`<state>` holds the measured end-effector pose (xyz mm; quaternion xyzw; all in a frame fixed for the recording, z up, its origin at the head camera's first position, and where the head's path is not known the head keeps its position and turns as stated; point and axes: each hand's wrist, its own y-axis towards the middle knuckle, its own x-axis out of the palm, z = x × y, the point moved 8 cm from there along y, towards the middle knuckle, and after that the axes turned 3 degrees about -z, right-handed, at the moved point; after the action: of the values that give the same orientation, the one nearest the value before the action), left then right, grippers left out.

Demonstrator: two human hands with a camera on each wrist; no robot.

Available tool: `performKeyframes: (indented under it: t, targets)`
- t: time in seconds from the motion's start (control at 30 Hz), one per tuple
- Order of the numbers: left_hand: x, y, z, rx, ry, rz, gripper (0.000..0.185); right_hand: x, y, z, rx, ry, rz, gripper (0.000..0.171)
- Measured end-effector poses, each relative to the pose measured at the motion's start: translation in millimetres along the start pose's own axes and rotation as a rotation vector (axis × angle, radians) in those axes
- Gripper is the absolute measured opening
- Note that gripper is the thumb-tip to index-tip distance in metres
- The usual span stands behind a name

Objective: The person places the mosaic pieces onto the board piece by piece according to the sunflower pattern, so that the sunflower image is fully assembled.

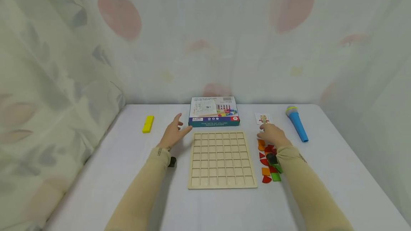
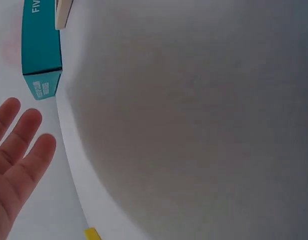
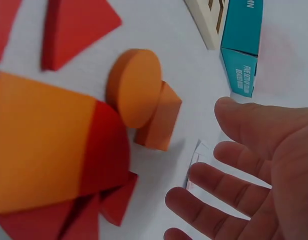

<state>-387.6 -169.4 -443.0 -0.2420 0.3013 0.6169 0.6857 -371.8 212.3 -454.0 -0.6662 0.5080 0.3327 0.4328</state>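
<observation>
White table (image 1: 96, 174) under curtain backdrop. Head view alone shows grid board (image 1: 221, 159) between hands. Left hand (image 1: 173, 133) fingers relaxed, holding nothing, beside teal box (image 1: 213, 111). Right hand (image 1: 273, 134) fingers spread, over pattern card (image 1: 263, 118); right wrist view details orange disc (image 3: 136, 87). Bare tabletop left of board.

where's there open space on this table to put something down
Bare table lies between the yellow block and the left hand, and right of the blue microphone. Crowded: the colored pieces between the wooden grid board and the right hand.
</observation>
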Motion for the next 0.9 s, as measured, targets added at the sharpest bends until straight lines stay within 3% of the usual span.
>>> performKeyframes:
  t: [0.2, 0.43, 0.57, 0.73, 0.9]
  targets:
    - [-0.6, -11.4, 0.6, -0.022, -0.141, 0.007, 0.092, 10.2, -1.1, 4.7, 0.007, 0.036, -0.011, 0.048]
    - [-1.4, -34.7, 9.1, 0.048, -0.235, 0.014, 0.095, 13.5, -3.2, 9.3, -0.011, 0.045, -0.017, 0.043]
    - [-1.3, -49.5, 8.9, 0.05, -0.26, 0.003, 0.095, 14.8, -5.5, 8.1, -0.013, 0.035, -0.032, 0.04]
    - [2.5, -63.5, 6.7, -0.012, -0.267, -0.073, 0.096, 15.4, -7.3, 5.6, -0.027, -0.002, -0.034, 0.033]
    - [16.3, -71.5, -2.8, -0.099, -0.271, -0.192, 0.098, 16.6, -9.6, 6.9, -0.004, -0.008, -0.05, 0.029]
